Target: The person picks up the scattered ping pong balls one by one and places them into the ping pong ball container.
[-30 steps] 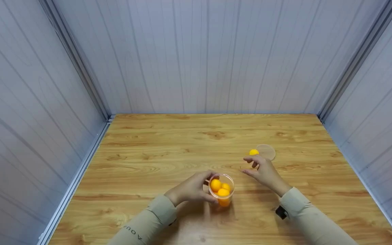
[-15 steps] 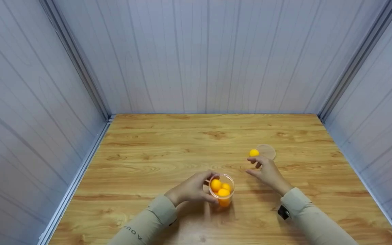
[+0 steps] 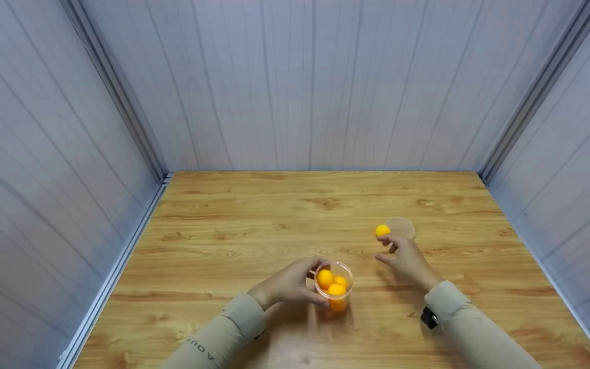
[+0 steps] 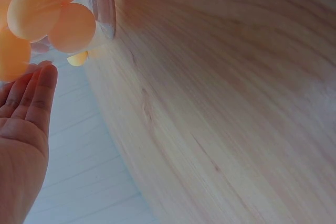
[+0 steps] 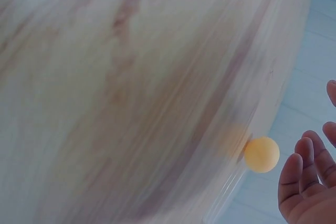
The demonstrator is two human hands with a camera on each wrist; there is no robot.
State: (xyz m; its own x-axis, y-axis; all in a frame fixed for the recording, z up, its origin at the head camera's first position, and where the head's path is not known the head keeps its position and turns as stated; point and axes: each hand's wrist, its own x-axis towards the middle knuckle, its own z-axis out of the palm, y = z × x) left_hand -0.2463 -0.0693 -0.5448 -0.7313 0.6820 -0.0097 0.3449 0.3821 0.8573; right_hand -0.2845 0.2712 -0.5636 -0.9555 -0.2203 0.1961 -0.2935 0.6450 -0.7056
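Observation:
In the head view my left hand grips a clear plastic cup by its left side. Several orange balls, the size of table tennis balls, fill its lower part. The left wrist view shows the balls through the cup wall, with my fingers along it. My right hand holds nothing; thumb and fingers are parted. Just beyond its fingertips a loose orange ball sits on the table. The right wrist view has this ball close beside the fingers.
A flat, see-through round disc lies right of the loose ball, partly behind my right hand. The wood-grain table meets pale panelled walls at the back and on both sides.
My right hand has shifted slightly right and away from me, toward the loose ball and the disc. My left hand and the cup have stayed in place.

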